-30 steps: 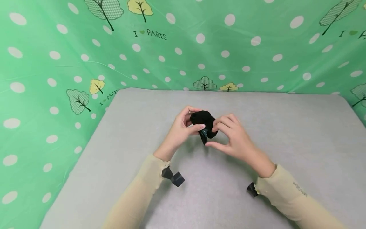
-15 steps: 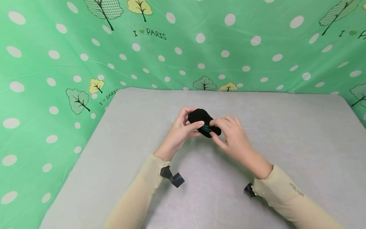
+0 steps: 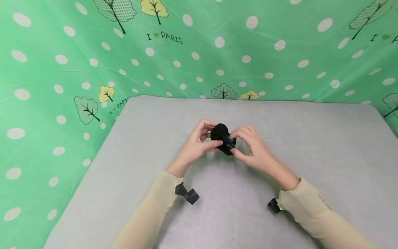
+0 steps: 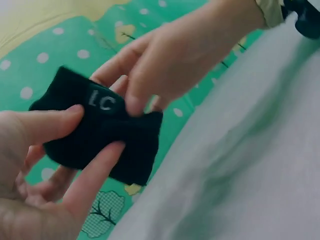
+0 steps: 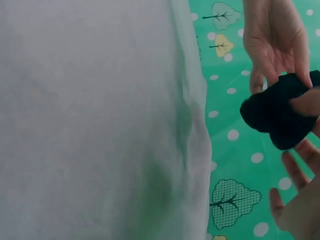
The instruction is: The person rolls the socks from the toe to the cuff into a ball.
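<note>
A black rolled-up sock [image 3: 220, 132] is held between both hands above the grey table. My left hand [image 3: 196, 141] grips its left side, with the thumb across the front and fingers behind. From the right, my right hand [image 3: 256, 150] pinches the cuff edge between thumb and fingers. In the left wrist view the sock [image 4: 105, 132] shows pale lettering, partly readable as "LC", near the right fingertips. The right wrist view catches the sock [image 5: 277, 107] at its right edge, so part of it is cut off.
A grey-covered table [image 3: 311, 145] lies under the hands. Behind and left of it hangs a green curtain [image 3: 174, 76] with white dots and printed trees. Black straps [image 3: 192, 196] dangle from the sleeve cuffs.
The sock has been turned and reshaped between the hands. The right fingers have shifted along its cuff, from spread apart to pinching. The left hand keeps its hold.
</note>
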`<move>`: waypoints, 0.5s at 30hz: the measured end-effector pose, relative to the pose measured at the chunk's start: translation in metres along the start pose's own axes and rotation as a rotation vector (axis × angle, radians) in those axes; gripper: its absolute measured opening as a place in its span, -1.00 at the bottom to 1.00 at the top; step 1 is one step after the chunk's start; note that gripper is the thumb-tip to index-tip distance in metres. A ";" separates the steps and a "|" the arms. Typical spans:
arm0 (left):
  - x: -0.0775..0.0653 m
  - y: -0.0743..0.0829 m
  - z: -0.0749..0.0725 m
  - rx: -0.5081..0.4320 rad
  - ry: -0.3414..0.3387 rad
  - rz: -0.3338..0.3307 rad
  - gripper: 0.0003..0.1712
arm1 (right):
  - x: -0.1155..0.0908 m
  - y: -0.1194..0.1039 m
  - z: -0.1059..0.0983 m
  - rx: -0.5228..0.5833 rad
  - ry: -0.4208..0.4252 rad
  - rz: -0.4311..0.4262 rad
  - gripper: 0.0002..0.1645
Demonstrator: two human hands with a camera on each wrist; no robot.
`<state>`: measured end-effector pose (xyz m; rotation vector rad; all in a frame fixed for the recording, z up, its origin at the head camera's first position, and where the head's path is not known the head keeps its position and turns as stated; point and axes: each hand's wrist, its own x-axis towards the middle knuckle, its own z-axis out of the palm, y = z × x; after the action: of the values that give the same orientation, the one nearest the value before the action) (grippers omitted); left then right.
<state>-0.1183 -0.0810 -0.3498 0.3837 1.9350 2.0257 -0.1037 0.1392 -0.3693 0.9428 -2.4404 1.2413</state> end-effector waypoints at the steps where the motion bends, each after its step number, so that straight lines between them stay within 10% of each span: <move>1: 0.000 0.000 0.001 0.031 0.024 0.011 -0.45 | 0.000 -0.001 0.000 0.016 0.022 0.001 -0.73; 15: -0.001 -0.006 0.011 0.432 0.167 0.210 -0.52 | 0.008 -0.016 0.002 0.035 0.044 0.197 -0.82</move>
<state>-0.1124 -0.0707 -0.3555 0.5521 2.5373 1.7918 -0.0992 0.1278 -0.3564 0.6890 -2.5341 1.3571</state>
